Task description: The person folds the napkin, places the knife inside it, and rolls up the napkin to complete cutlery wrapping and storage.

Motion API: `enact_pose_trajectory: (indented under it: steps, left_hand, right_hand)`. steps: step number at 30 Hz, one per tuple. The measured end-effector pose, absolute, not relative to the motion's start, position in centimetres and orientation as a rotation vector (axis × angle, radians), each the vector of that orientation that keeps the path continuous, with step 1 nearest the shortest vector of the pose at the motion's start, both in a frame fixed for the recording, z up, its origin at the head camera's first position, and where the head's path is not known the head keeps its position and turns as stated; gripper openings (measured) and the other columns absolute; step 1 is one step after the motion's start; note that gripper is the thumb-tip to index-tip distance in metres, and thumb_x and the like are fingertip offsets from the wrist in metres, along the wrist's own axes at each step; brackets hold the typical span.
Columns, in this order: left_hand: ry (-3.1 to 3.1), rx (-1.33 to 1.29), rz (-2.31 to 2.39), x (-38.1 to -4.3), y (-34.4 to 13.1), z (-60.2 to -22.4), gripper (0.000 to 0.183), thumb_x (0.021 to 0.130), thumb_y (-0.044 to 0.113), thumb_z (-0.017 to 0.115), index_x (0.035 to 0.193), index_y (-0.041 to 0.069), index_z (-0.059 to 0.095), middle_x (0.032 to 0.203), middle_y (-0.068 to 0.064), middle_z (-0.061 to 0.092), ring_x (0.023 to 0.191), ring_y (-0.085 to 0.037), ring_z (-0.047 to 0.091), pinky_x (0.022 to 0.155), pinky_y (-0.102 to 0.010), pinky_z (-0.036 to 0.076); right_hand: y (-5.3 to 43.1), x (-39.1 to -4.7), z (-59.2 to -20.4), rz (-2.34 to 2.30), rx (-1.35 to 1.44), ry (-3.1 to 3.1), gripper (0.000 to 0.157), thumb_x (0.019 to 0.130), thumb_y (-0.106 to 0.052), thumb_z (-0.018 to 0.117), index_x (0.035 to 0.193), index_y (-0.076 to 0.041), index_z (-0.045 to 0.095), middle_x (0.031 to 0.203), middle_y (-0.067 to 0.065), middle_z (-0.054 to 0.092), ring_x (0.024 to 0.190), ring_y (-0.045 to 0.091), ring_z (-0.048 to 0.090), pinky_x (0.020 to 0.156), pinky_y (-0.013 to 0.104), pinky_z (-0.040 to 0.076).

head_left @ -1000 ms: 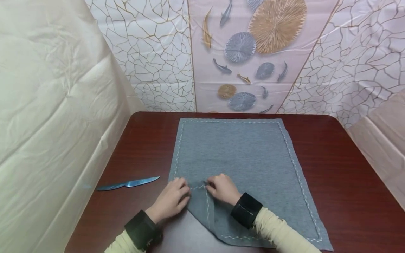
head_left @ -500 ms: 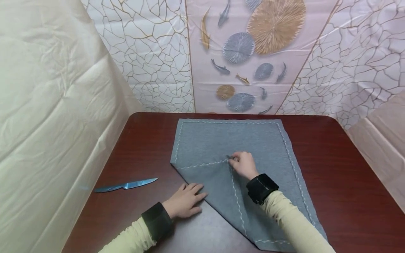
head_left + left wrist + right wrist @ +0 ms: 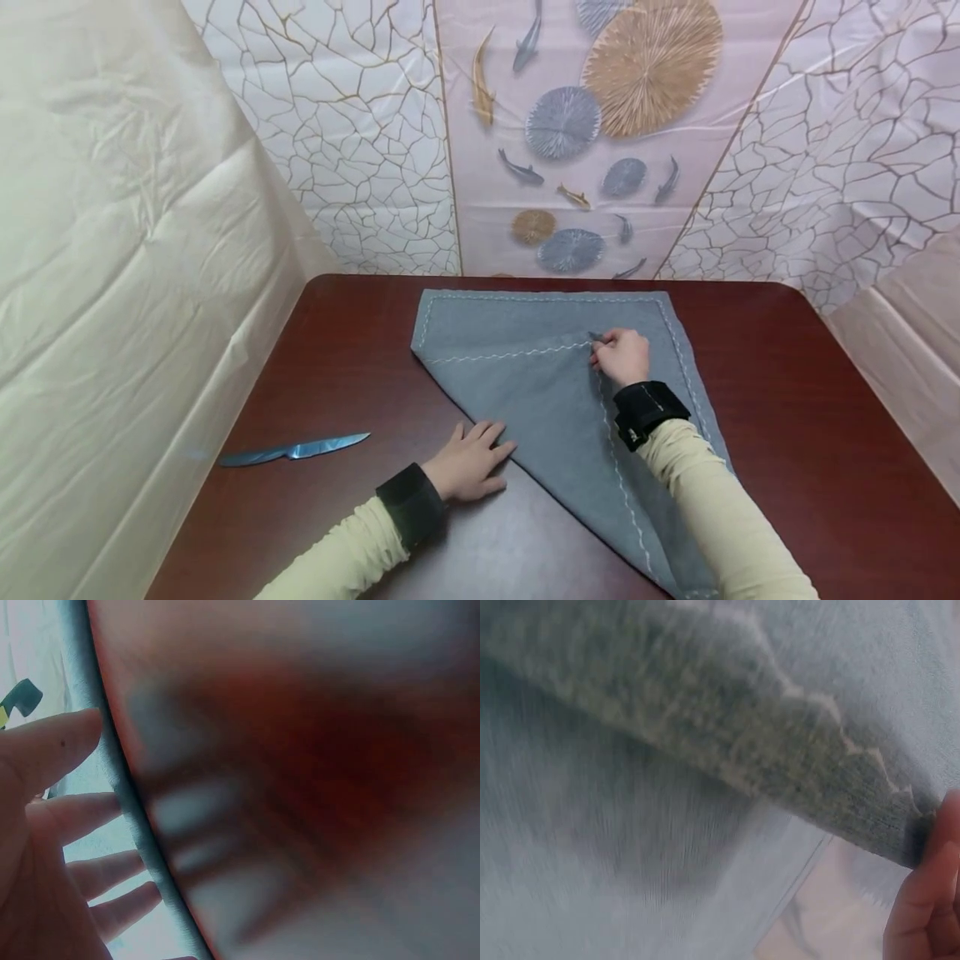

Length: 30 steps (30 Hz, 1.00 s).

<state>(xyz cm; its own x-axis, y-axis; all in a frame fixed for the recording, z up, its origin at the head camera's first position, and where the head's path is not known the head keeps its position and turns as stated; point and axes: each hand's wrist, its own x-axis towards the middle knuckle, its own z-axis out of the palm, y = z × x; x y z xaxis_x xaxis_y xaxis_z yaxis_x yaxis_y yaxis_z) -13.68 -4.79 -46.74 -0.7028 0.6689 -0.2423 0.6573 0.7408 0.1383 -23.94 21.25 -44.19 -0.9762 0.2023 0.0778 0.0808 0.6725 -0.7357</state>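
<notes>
A grey cloth with a white zigzag stitch along its border lies on the table, its near-left corner folded diagonally over the rest. My right hand pinches that corner and holds it over the upper right part of the cloth. In the right wrist view the fingers grip the stitched edge, which is lifted off the layer below. My left hand lies with spread, straight fingers at the diagonal fold; in the left wrist view its fingertips touch the folded edge.
A bluish metallic knife lies on the dark red-brown table, left of the cloth, its tip toward the cloth. Patterned sheeting hangs behind the table, and a cream sheet hangs at its left.
My right hand has carried the cloth corner away and to the right, making the fold larger. My left hand has let go of the cloth and slid right along the fold, fingers now spread.
</notes>
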Motion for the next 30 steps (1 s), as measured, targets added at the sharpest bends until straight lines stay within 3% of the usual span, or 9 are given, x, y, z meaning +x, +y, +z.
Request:
enact_pose_trajectory:
  steps: [6, 9, 11, 14, 26, 30]
  left_hand:
    - [2.656, 1.008, 0.039, -14.1, -3.7, -47.1, 0.055, 0.090, 0.042, 0.052, 0.139, 0.021, 0.039, 0.146, -0.007, 0.026, 0.134, -0.023, 0.022, 0.101, -0.053, 0.023]
    - [2.656, 1.022, 0.035, -14.1, -3.3, -47.3, 0.056, 0.090, 0.042, 0.052, 0.140, 0.021, 0.037, 0.146, -0.007, 0.026, 0.134, -0.023, 0.022, 0.101, -0.053, 0.024]
    - [2.658, 1.034, 0.029, -14.2, -3.0, -47.4, 0.056, 0.090, 0.043, 0.051, 0.140, 0.022, 0.037, 0.146, -0.007, 0.026, 0.134, -0.022, 0.022, 0.101, -0.053, 0.025]
    - [2.662, 1.044, 0.022, -14.4, -2.5, -47.6, 0.057, 0.090, 0.043, 0.051, 0.140, 0.022, 0.036, 0.146, -0.006, 0.026, 0.134, -0.021, 0.022, 0.101, -0.053, 0.025]
    - [2.650, 1.053, 0.000, -15.7, -0.1, -47.7, 0.059, 0.090, 0.044, 0.051, 0.142, 0.022, 0.033, 0.148, -0.006, 0.024, 0.135, -0.020, 0.019, 0.102, -0.052, 0.023]
    - [2.635, 1.044, 0.015, -16.2, 0.8, -47.6, 0.060, 0.090, 0.043, 0.051, 0.142, 0.021, 0.032, 0.148, -0.006, 0.023, 0.136, -0.021, 0.017, 0.102, -0.052, 0.022]
  right_hand:
    - [23.5, -25.2, -44.1, 1.137, -0.336, -2.691, 0.023, 0.088, -0.007, 0.053, 0.101, 0.010, 0.061, 0.072, 0.017, 0.067, 0.054, 0.014, 0.063, 0.053, 0.026, 0.046]
    - [24.8, -25.5, -43.8, 1.125, -0.402, -2.695, 0.027, 0.090, -0.009, 0.052, 0.108, 0.010, 0.058, 0.076, 0.018, 0.067, 0.065, 0.021, 0.065, 0.068, 0.034, 0.049]
    - [25.7, -25.7, -43.6, 1.090, -0.444, -2.697, 0.029, 0.091, -0.012, 0.051, 0.109, 0.009, 0.058, 0.078, 0.016, 0.068, 0.074, 0.026, 0.065, 0.080, 0.038, 0.045]
    - [26.9, -26.0, -43.1, 1.064, -0.497, -2.690, 0.030, 0.091, -0.015, 0.051, 0.110, 0.007, 0.059, 0.079, 0.015, 0.068, 0.083, 0.031, 0.063, 0.087, 0.042, 0.040]
    - [31.3, -27.6, -41.9, 0.967, -0.584, -2.706, 0.035, 0.090, -0.018, 0.047, 0.113, 0.005, 0.058, 0.077, 0.013, 0.069, 0.093, 0.037, 0.057, 0.083, 0.047, 0.042]
    - [32.4, -28.2, -41.4, 0.919, -0.639, -2.701, 0.037, 0.088, -0.019, 0.046, 0.115, 0.003, 0.058, 0.086, 0.017, 0.068, 0.098, 0.040, 0.055, 0.083, 0.048, 0.042]
